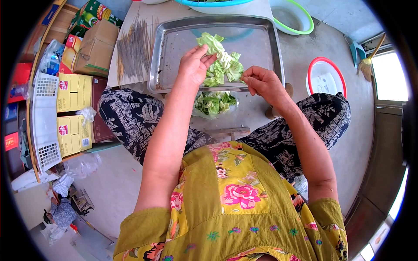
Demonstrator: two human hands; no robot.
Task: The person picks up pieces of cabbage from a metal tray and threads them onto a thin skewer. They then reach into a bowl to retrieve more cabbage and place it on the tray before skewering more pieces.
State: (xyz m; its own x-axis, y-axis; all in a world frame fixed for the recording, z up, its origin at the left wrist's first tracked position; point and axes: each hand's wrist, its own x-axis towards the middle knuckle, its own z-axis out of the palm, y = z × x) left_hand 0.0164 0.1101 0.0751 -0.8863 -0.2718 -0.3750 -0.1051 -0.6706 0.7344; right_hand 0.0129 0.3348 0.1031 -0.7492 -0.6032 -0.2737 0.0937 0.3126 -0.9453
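Observation:
Pale green leaves (226, 65) hang over the near part of a metal tray (174, 37). My left hand (194, 63) has its fingers closed on the upper left end of the leaves. At the right end of the leaves, my right hand (260, 81) is closed in a pinch; what it holds, if anything, is too small to tell. Below the tray's near edge, more leaves (215, 103) lie in a clear plastic bag between my knees. To the left of the tray, many thin sticks (134, 50) are spread on the white table (114, 65).
A blue-rimmed basin (213, 4) stands beyond the tray, a green-rimmed basin (296, 17) at the back right. On the right floor are a red-rimmed basin (325, 78) and a broom (366, 67). Cardboard boxes (96, 43) fill the left; a person (63, 213) is at lower left.

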